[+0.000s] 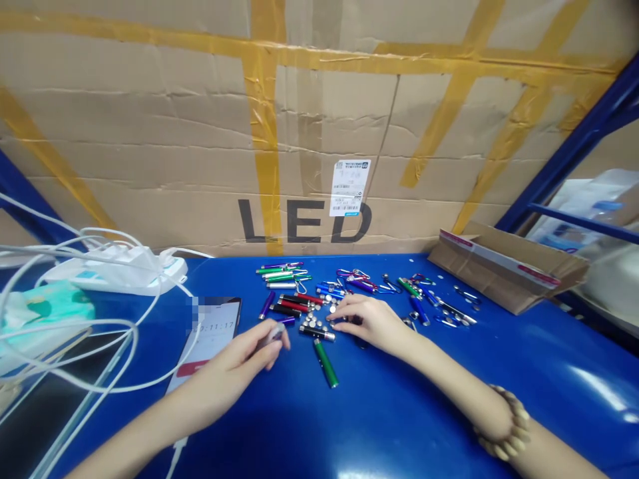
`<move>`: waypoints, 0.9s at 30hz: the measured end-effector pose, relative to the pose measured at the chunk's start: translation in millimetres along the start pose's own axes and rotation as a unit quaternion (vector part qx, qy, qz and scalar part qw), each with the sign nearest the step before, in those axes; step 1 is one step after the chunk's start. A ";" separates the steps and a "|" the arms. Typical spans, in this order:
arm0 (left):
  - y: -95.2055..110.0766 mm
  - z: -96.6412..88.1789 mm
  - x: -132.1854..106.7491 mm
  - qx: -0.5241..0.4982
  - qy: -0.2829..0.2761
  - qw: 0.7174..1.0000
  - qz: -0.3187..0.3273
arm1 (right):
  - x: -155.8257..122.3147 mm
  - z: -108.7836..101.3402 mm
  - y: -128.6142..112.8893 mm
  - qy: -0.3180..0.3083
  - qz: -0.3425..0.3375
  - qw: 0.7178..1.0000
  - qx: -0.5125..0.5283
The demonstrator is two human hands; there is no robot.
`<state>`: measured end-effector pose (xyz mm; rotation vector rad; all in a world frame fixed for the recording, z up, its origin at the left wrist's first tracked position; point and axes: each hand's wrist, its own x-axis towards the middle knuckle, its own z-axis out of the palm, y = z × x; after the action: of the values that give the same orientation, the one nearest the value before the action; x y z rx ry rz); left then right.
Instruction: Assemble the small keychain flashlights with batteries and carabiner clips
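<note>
My left hand (244, 356) rests on the blue table (399, 412), its fingers pinched round a small silver tube that I take for a mini flashlight body (272, 332). My right hand (367, 319) lies further right, fingertips reaching into a small heap of button batteries (327, 307) and touching them; whether it has one pinched is unclear. Between the hands lie a black mini flashlight (317, 332) and a green one (326, 363). Several more coloured mini flashlights (287, 303) and keyring clips (359, 279) are scattered behind.
A phone (212, 336) showing a timer lies left of my left hand. White cables (74, 332) and a power strip (120, 273) fill the left side, by a teal tissue pack (47, 309). An open cardboard box (504, 266) sits right. A taped "LED" carton (304, 133) stands behind.
</note>
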<state>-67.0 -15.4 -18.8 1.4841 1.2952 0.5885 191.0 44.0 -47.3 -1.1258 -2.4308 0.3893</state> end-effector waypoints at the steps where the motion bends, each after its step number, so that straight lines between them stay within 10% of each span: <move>1: -2.3 -0.2 -0.8 -0.021 0.012 0.999 -0.045 | 0.0 1.2 -1.2 0.007 0.005 1.000 -0.011; 4: -10.0 0.0 0.2 -0.085 0.050 0.988 -0.118 | -0.2 3.7 -4.5 0.025 0.016 0.999 -0.038; 12: -13.4 5.8 13.6 -0.077 -0.075 0.993 0.051 | -0.4 9.8 -8.5 0.038 0.008 0.999 -0.025; 19: -15.7 11.6 13.2 -0.081 -0.113 0.990 0.037 | 1.1 12.7 -8.1 0.063 0.052 0.996 0.023; 27: -13.4 12.9 19.2 -0.160 -0.043 0.986 -0.012 | 1.0 11.5 -7.5 0.074 0.108 0.990 0.061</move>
<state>-55.7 -4.1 -40.2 1.2131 1.0936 0.6746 179.9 39.2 -53.9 -1.3182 -2.1343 0.4954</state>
